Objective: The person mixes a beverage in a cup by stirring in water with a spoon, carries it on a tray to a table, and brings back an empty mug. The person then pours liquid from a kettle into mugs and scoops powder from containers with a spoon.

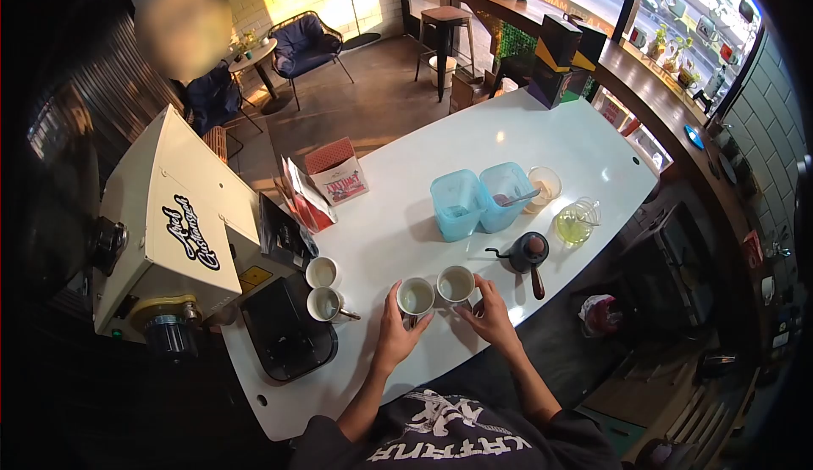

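My left hand (pixel 398 332) is closed around a pale mug (pixel 416 297) near the front edge of the white counter. Just right of it, my right hand (pixel 489 313) grips a second pale mug (pixel 456 284). Both mugs stand upright, side by side and almost touching. Inside each I see only a pale bottom. To the left are two similar cups, a rear cup (pixel 322 273) and a front cup (pixel 325 304) with its handle toward me. A dark gooseneck kettle (pixel 528 252) with a wooden handle stands right of my right hand.
Two light-blue containers (pixel 457 207) stand mid-counter, the right one with a utensil inside. Beside them are a glass with beige contents (pixel 544 189) and a glass vessel of yellow-green liquid (pixel 575 224). A cream grinder (pixel 178 224), black tray (pixel 292 334) and printed packets (pixel 339 178) occupy the left.
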The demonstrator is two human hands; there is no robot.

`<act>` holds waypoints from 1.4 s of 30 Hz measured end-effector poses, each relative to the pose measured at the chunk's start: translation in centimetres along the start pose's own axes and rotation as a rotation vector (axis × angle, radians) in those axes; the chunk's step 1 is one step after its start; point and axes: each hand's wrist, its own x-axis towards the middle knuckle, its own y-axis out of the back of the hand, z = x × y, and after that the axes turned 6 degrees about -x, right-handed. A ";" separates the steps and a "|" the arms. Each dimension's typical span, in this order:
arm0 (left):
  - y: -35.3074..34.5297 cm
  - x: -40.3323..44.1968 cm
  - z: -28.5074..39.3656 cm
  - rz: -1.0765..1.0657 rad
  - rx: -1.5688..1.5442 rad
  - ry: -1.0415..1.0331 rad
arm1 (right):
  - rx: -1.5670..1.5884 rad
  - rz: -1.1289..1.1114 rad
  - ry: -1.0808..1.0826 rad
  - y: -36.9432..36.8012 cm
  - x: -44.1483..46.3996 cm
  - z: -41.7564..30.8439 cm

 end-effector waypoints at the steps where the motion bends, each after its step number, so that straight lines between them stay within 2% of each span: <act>1: 0.0 0.0 0.2 0.000 0.039 -0.001 | 0.018 -0.010 -0.003 0.1 0.0 -0.2; 10: -0.3 0.1 -0.6 0.017 0.033 -0.008 | 0.016 -0.038 0.010 0.3 0.3 -0.2; 19: -0.5 0.0 -0.9 0.075 0.119 -0.097 | -0.049 -0.071 0.164 0.8 1.2 1.0; 20: -0.4 0.0 -1.0 0.045 0.082 -0.038 | -0.054 -0.078 0.165 0.8 1.4 1.2; 31: -0.9 -0.8 0.1 0.073 0.139 0.080 | -0.150 -0.241 0.258 1.9 3.9 2.6; 34: -1.3 -1.2 -0.4 0.102 0.086 0.074 | -0.189 -0.305 0.265 2.3 4.4 2.7; 37: -1.9 -1.4 -1.2 0.172 0.167 -0.036 | -0.155 -0.387 0.227 3.6 4.2 1.3; 42: -2.4 -1.7 -0.2 0.188 0.118 -0.047 | -0.274 -0.365 0.347 4.7 4.3 2.4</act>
